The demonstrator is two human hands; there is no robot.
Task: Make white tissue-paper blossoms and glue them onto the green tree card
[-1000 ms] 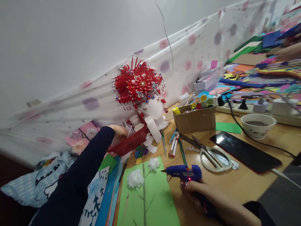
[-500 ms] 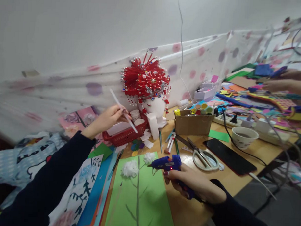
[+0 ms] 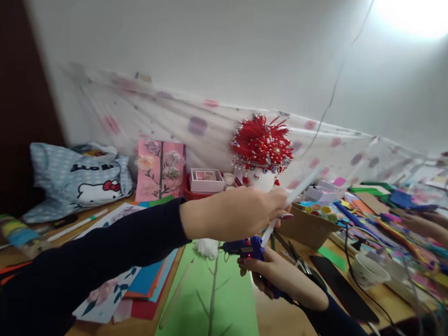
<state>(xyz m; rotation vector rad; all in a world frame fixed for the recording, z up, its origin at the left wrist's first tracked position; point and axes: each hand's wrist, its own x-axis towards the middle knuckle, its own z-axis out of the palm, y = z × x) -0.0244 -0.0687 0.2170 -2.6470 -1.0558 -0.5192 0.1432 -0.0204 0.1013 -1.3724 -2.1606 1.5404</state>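
Observation:
My right hand [image 3: 279,275] is wrapped round the grip of a blue glue gun [image 3: 239,247], its nozzle pointing left and a red light glowing on its side. My left hand [image 3: 240,212] pinches a translucent white glue stick [image 3: 298,188], held aslant with its lower end at the back of the glue gun; whether it has entered the gun I cannot tell. Below lies a green sheet [image 3: 230,305] with a painted grey stem and branches. A fluffy white flower [image 3: 207,248] sits on its upper part, just left of the nozzle. A thin brush-like stick [image 3: 176,296] rests on the sheet.
Coloured papers [image 3: 146,278] and a pink flower picture [image 3: 161,170] are to the left, near a blue bag [image 3: 80,175]. Behind stands a head form with a red headdress [image 3: 263,145]. A cardboard box [image 3: 310,225], phone [image 3: 344,287] and cup [image 3: 369,270] are right, beyond them another person's hand [image 3: 427,226].
My left hand has carried the glue stick from over the red basket rightward to the back of the glue gun. The view has swung left; my right hand keeps its hold.

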